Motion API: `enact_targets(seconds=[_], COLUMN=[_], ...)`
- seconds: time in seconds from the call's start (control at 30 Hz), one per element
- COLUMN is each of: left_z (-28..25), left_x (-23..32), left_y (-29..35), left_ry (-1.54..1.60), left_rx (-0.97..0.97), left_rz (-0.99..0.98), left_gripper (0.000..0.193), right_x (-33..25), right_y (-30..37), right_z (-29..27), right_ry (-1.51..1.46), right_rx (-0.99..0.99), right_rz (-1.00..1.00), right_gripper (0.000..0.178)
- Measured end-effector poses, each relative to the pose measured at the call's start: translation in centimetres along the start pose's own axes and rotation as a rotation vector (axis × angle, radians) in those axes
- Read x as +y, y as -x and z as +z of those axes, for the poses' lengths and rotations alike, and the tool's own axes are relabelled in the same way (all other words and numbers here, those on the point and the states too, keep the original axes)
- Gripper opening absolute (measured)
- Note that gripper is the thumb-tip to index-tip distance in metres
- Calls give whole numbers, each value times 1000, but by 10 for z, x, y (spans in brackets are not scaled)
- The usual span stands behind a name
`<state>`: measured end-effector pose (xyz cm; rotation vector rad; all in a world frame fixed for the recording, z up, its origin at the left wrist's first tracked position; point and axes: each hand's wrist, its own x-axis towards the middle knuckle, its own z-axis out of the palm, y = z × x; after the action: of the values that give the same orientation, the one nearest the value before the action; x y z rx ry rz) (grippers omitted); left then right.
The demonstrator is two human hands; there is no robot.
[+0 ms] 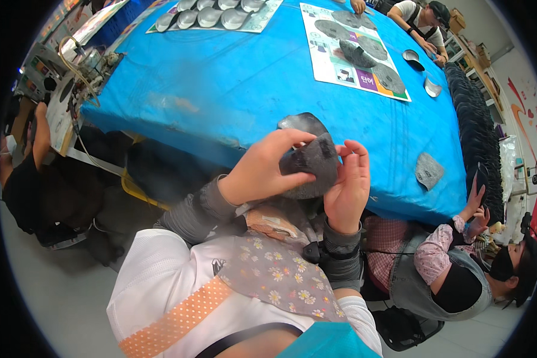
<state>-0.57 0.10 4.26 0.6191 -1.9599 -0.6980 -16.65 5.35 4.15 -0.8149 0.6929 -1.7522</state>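
Note:
My left hand [262, 166] grips a curved dark grey felt-like piece [317, 162] just in front of the table edge, its thumb across the near face and its fingers over the top. At the piece's right edge is my right hand [349, 182], palm turned inward and fingertips bent up against it. Just beyond the held piece, another dark curved piece [304, 123] with a shiny surface lies on the blue table cover [221, 89]. Farther right on the cover rests a single flat grey piece [429, 171].
Shiny curved pieces [210, 17] sit in rows on a sheet at the far left. Grey pieces [388, 77] lie on a printed sheet [328, 71] at the far right. A long row of dark pieces [471, 119] lines the right edge. Co-workers sit right [453, 268] and far right [417, 24].

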Motion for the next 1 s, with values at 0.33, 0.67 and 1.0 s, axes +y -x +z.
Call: enact_targets(seconds=[0.33,0.67,1.0], left_z=[-4,-7,6], left_x=[-10,-6,-15], left_y=[4,5,8], left_ry=[930,1028,974], left_rx=[56,45,94], left_rz=[-471,-534,-489], left_gripper=[45,44,44], right_x=[9,15,14], right_y=[1,5,5], right_z=[-26,-26,-19], right_ry=[404,437,545], right_rx=[-114,-118,-25], right_rz=[50,276,86], right_gripper=[38,15,10])
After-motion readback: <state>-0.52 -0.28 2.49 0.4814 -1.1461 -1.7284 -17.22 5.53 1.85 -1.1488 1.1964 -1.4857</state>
